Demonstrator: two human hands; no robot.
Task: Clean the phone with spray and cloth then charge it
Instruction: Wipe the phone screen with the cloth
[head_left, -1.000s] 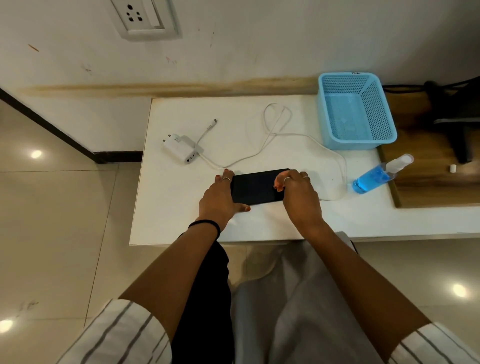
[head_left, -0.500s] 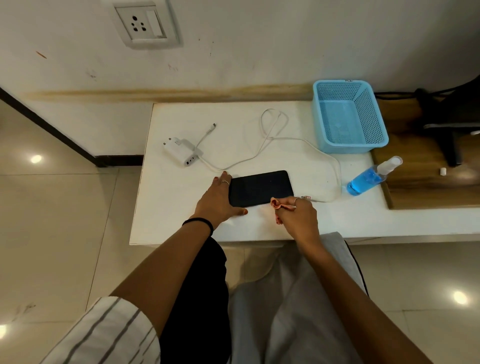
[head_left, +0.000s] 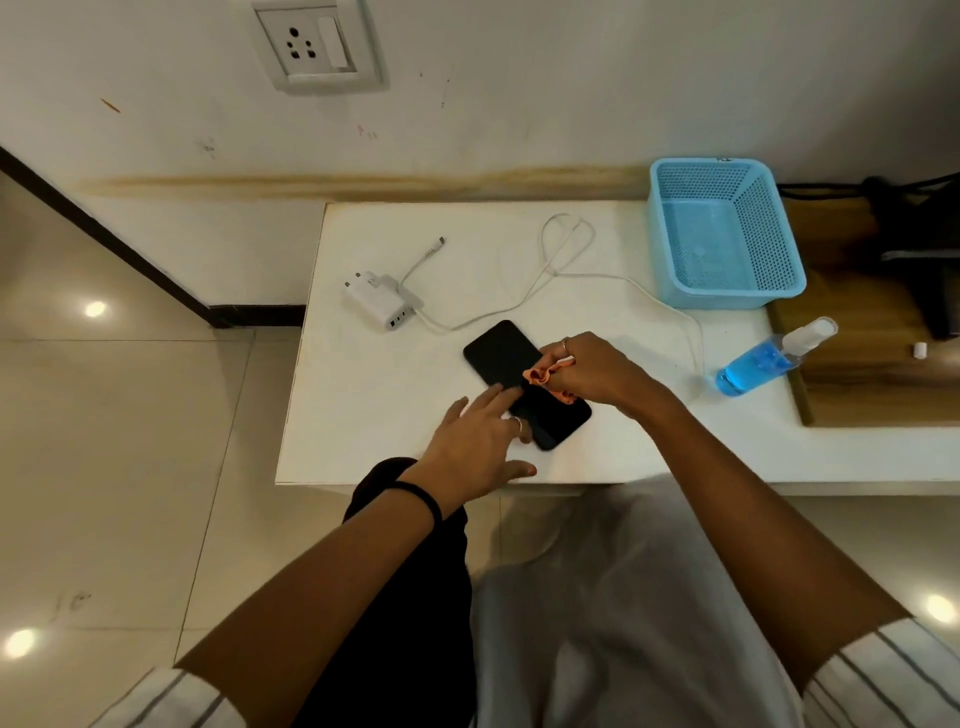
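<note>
A black phone (head_left: 501, 356) lies flat and turned diagonally on the white table (head_left: 374, 410), near its front edge. My left hand (head_left: 478, 447) rests on the phone's near left side with straight fingers. My right hand (head_left: 592, 371) grips a small bunched orange cloth (head_left: 540, 375) and holds it on the middle of the screen. A spray bottle (head_left: 763, 361) of blue liquid lies tilted at the table's right. The white charger (head_left: 382, 301) sits to the left, its white cable (head_left: 618, 278) looping across the table.
An empty blue mesh basket (head_left: 724, 244) stands at the back right. A wall socket (head_left: 317, 44) is on the wall above the table. A wooden surface (head_left: 872, 364) with dark gear adjoins the table on the right. Tiled floor lies to the left.
The phone has turned from lying crosswise to a diagonal. My right hand brought the orange cloth from the table's front edge onto the screen. My left hand shifted to the phone's near side.
</note>
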